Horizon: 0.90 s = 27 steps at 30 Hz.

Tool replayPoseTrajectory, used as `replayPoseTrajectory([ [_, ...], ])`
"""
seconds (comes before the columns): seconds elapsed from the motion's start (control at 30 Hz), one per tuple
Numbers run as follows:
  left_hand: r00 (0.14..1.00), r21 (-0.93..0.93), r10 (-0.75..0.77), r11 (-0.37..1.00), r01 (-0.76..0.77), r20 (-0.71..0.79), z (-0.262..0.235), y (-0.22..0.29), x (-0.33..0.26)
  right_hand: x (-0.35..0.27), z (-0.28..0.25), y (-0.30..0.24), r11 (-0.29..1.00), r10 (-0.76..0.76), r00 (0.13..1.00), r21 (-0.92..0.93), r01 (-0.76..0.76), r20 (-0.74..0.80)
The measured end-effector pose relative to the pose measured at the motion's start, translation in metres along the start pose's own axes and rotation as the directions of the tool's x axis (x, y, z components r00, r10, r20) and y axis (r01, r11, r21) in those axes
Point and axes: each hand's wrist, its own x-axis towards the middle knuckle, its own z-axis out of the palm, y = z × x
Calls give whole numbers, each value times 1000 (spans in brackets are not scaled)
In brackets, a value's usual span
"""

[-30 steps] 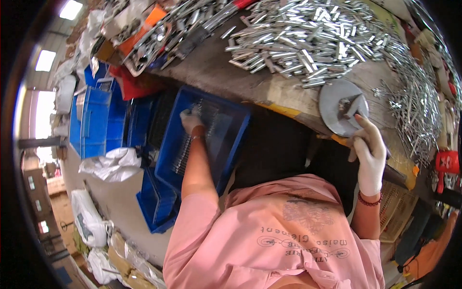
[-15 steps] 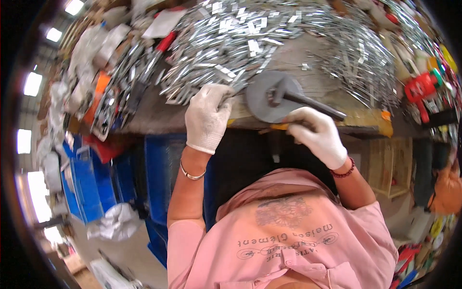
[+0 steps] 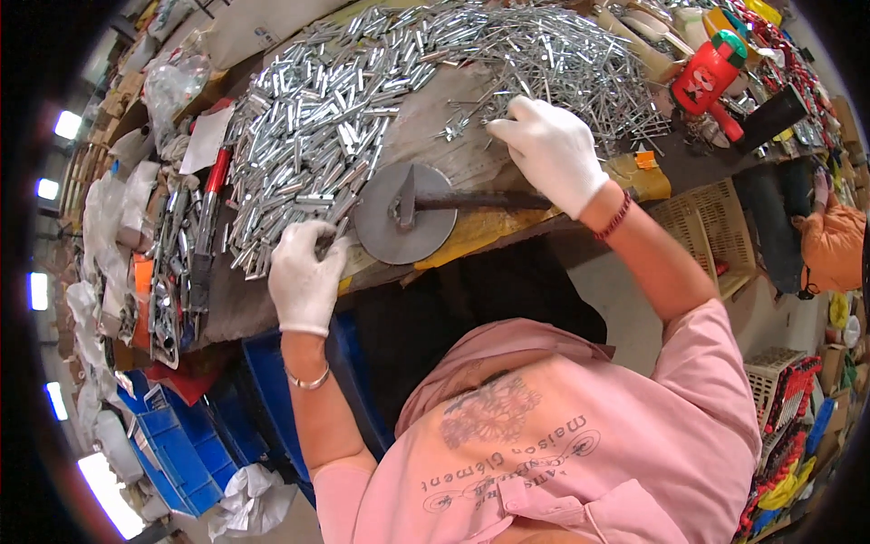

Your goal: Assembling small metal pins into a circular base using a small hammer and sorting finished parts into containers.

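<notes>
My left hand point(image 3: 306, 279), in a white knit glove, is at the near edge of a heap of short silver metal tubes point(image 3: 308, 136). Its thumb and fingers curl together; what is between them is too small to make out. To its right lies a grey round metal disc point(image 3: 385, 240). A hammer-like tool point(image 3: 489, 200) rests across the disc, its pointed head upright and its dark handle running right. My right hand point(image 3: 555, 154), also gloved, reaches over the bench beyond the handle. Its fingertips are apart, close to the edge of a pile of thin metal rods point(image 3: 580, 68).
A red bottle with a green cap point(image 3: 707, 74) stands at the right, beside a black cylinder point(image 3: 773, 118). Hand tools and a red-handled tool point(image 3: 217, 172) lie at the left. Blue bins point(image 3: 186, 453) sit below the bench; a beige plastic crate point(image 3: 698, 227) is under its right side.
My right hand has left the area beside the tool's handle and reached farther out to the rods. My left hand stays curled by the tubes. The whole view has turned and shifted.
</notes>
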Motion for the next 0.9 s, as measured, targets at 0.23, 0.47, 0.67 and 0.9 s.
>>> replayPoseTrajectory([
  [0.23, 991, -116, 9, 993, -24, -133, 9, 3, -2, 12, -6, -13, 969, 23, 997, 249, -5, -68],
  [0.47, 992, -217, -86, 974, 64, -94, 14, 8, -11, -2, -37, -86, 547, 137, 925, 752, -368, 353],
  [0.67, 994, -15, -2, 1000, 0, -105, 6, 8, -12, -5, -32, -85, 804, 38, 952, 557, -211, 305],
  [0.9, 981, -287, 190, 939, -192, -35, 15, 35, -14, -6, -18, -99, 945, -59, 984, 326, 1, 169],
])
